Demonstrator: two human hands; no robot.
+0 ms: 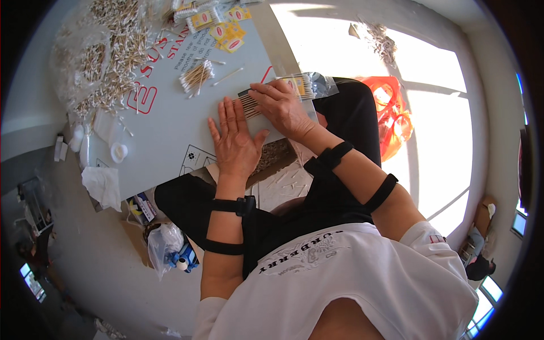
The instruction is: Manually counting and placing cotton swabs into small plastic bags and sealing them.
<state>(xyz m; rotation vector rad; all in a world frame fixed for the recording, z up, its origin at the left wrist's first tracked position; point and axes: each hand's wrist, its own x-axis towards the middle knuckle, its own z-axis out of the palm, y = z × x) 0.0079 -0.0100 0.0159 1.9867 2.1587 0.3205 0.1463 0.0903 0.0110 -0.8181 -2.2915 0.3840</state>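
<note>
My left hand (235, 141) lies flat on the grey board, fingers stretched and slightly apart, fingertips against one end of a row of cotton swabs (247, 106). Bent over that row is my right hand (281, 107), its fingers curled down onto the swabs; its thumb is mostly hidden. A small dark strip shows by its fingertips. Just beyond the right hand, at the board's right edge, lies a clear bag (323, 85) with a yellow card (297, 86) and swabs in it. Farther up the board sits a loose bundle of swabs (196, 77), with a single swab (228, 76) beside it.
A large heap of swabs (122, 48) partly under clear plastic covers the far left. Yellow cards (229, 35) and packed swabs (203, 19) lie at the back. A white tissue (103, 187) hangs over the near-left edge. An open carton (275, 156) stands below; a red bag (394, 119) is on the floor.
</note>
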